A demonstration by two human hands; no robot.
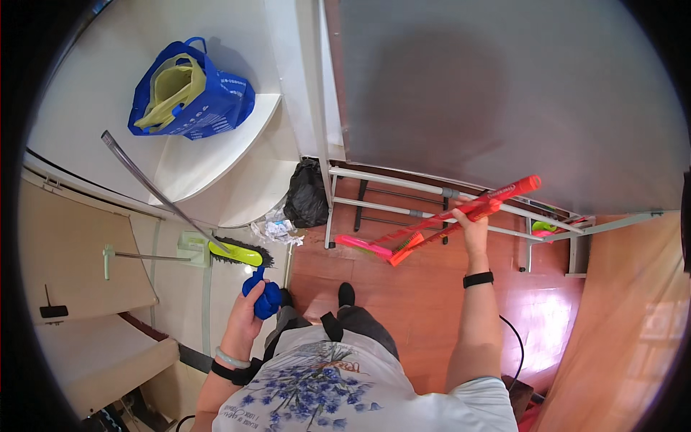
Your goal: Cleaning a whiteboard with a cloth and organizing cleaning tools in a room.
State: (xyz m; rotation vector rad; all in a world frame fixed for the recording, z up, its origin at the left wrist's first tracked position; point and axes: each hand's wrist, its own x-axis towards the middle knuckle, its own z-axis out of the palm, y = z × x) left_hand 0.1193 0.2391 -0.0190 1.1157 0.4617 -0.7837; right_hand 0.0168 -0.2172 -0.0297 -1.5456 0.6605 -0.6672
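My left hand [250, 310] is closed on a bunched blue cloth [267, 300], in front of my body at the lower left. At right centre, my right hand [473, 224] grips two long red handles [459, 216]. Their lower ends reach the pink head [367, 247] and the orange head [407, 249] of two tools, perhaps brushes or squeegees, held above the wooden floor. A broom with a lime-green head [237, 254], dark bristles and a metal handle leans over the tiles, just beyond the blue cloth.
A blue bag [216, 110] with a yellow bag inside stands on a white corner shelf [216, 156]. Below are a black plastic bag [307, 197] and crumpled paper [278, 227]. A white metal rack [388, 178] runs along the wall. A green-handled dustpan [193, 249] stands left.
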